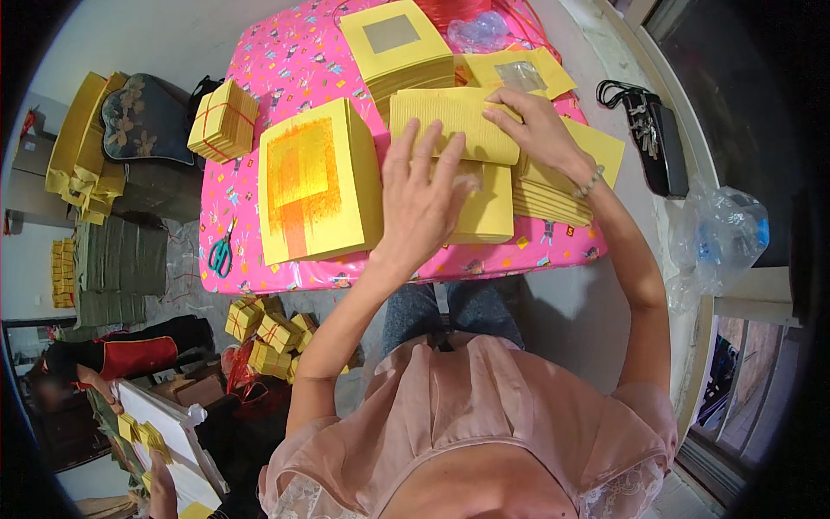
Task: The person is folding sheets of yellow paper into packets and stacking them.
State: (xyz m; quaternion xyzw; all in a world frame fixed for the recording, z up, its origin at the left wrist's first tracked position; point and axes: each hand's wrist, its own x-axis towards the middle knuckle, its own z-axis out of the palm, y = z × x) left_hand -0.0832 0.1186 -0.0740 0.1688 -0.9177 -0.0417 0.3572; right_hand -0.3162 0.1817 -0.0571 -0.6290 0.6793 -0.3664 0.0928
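Note:
A folded piece of ribbed yellow paper [439, 108] lies over a yellow paper stack [484, 208] near the table's front edge. My left hand [417, 195] is open, fingers spread, its fingertips flat on the folded paper. At the paper's right end, my right hand [540, 130] grips its upper corner between bent fingers and thumb; a bead bracelet is on that wrist. To the left stands a tall yellow stack [367, 195] with an orange-smeared top [298, 177]. Fanned yellow sheets [553, 201] lie under my right forearm.
On the pink patterned tablecloth [285, 65] are a yellow stack with a grey square [391, 33], a tied bundle [223, 121] and green-handled scissors [221, 251]. Keys [644, 125] lie on a black case at right. Tied bundles [268, 333] sit below; another person's hand [160, 484] holds yellow paper.

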